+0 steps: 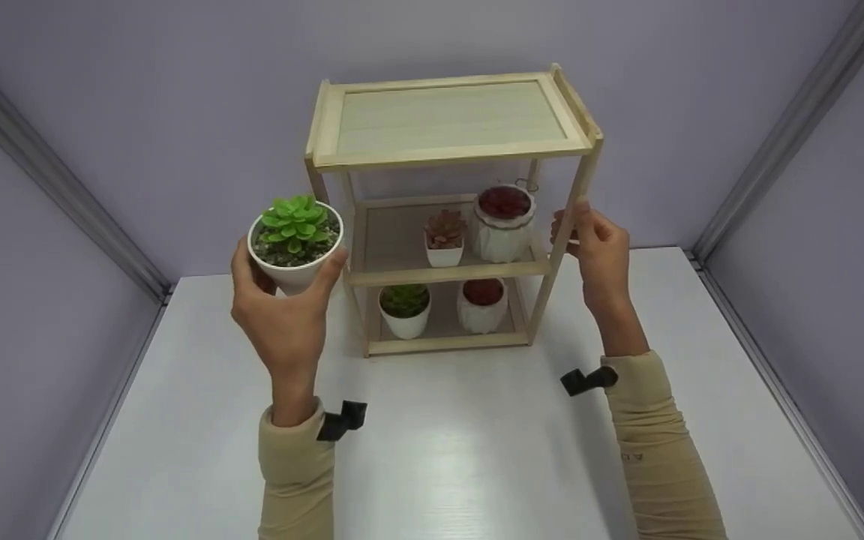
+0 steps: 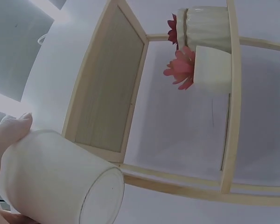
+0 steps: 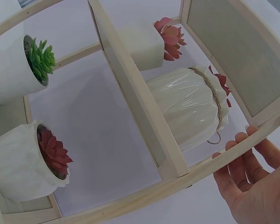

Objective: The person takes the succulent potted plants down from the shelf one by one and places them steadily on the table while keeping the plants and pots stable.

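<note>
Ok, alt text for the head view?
A person's left hand holds a white-potted green succulent beside a wooden rack, while the right hand grips its right front post. The middle tier holds a small reddish potted plant and a larger dark-red one; the bottom tier, a green potted plant and another dark-red one.

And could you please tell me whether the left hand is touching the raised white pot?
Touching: the head view shows the left hand curled round the raised white pot, gripping it by its sides.
</note>
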A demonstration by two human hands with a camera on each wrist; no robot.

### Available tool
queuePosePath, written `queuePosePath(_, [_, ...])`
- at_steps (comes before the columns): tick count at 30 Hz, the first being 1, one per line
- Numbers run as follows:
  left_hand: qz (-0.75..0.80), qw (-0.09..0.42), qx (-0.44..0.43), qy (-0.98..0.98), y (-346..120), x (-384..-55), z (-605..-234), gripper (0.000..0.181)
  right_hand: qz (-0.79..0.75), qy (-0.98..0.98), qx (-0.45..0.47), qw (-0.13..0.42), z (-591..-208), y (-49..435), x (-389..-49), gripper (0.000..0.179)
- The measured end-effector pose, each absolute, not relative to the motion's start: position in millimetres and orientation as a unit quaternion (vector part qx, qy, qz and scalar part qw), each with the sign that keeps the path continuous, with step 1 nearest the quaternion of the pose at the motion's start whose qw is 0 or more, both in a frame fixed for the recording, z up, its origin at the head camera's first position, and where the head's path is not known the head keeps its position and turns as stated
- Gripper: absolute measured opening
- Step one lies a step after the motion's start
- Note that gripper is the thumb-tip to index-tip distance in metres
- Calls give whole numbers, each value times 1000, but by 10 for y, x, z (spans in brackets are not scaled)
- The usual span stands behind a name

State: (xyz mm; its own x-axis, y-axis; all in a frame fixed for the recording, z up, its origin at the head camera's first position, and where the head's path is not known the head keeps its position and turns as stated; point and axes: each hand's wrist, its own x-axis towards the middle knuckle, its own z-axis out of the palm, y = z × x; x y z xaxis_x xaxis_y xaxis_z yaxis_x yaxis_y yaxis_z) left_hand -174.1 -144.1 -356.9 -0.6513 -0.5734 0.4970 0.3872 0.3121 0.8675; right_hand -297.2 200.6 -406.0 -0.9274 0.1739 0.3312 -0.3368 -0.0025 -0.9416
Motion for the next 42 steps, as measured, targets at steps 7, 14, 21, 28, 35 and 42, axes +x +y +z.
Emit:
queuePosePath(7, [-556, 401, 33, -728, -1672, -1779, -3540, 91, 714, -673, 66, 180, -4069, 1997, -2973, 44])
queuePosePath(14, [-537, 364, 27, -760, -1828, -1822, -3549, 93, 712, -674, 66, 186, -4076, 1996, -2971, 43])
queuePosePath(21, [-542, 340, 44, -767, -1967, -1870, -3609, 90, 710, -677, 66, 180, -4071, 1982, -2973, 43])
queuePosePath(28, [-543, 343, 38, -766, -2125, -2065, -3803, 91, 708, -679, 61, 183, -4065, 2003, -2963, 42])
queuePosePath(35, [-538, 335, 51, -772, -2263, -2299, -4044, 92, 706, -681, 69, 183, -4064, 2004, -2962, 44])
queuePosePath(42, [-555, 313, 59, -768, -2352, -2447, -4253, 91, 703, -683, 69, 186, -4068, 2005, -2960, 46])
